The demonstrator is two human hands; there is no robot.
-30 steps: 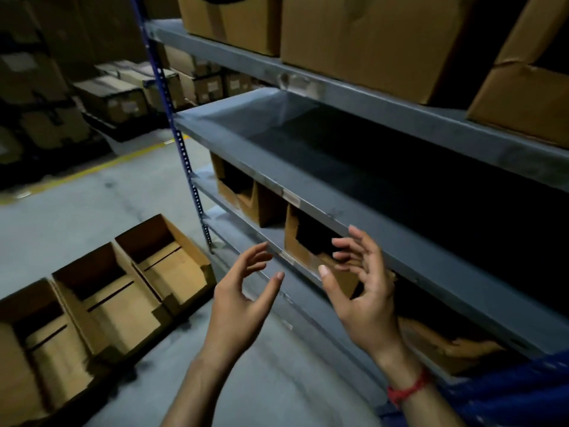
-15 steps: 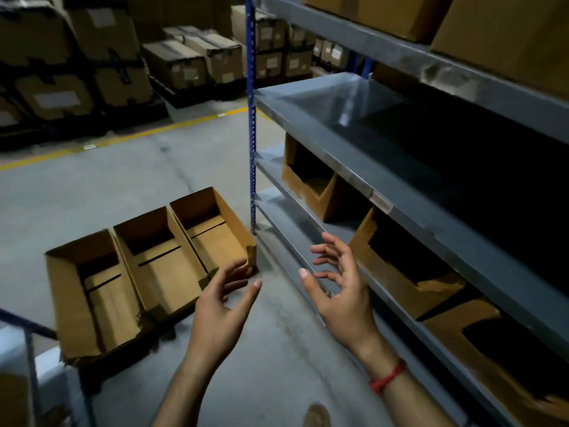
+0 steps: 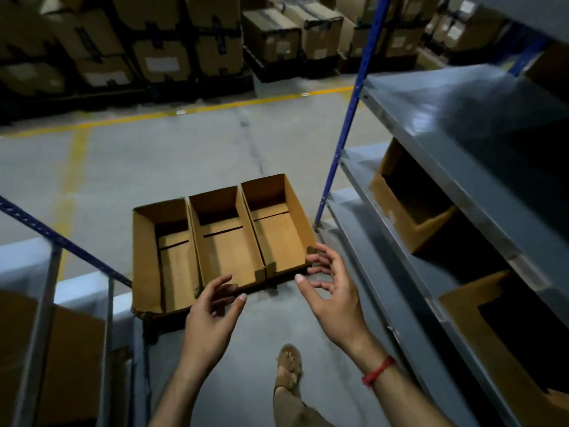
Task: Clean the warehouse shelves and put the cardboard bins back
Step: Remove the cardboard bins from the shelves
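Both hands hold nothing. My left hand and right hand hang palms inward, fingers spread and loosely bent, over the near end of three bins. The bins sit side by side on the floor, just ahead of the hands.

The left fingertips overlap the middle bin's front lip, and the right ones sit at the corner of the rightmost bin. I cannot tell from here whether either touches cardboard.

The rack stands to the right of the right hand. Its middle shelf, up and to the right of that hand, lies bare, grey and faintly shiny. Under that shelf, also right of the hand, two more boxes already sit on a lower tier.

A red band circles the right wrist, and a sandal shows beneath the hands. Well beyond the bins, cartons are stacked across the aisle.

My reading is that the bare shelf has probably been wiped, though the dim light hides any dust and no cloth is in sight. What is left is the return: three bins to lift and set on that shelf. None is gripped yet.
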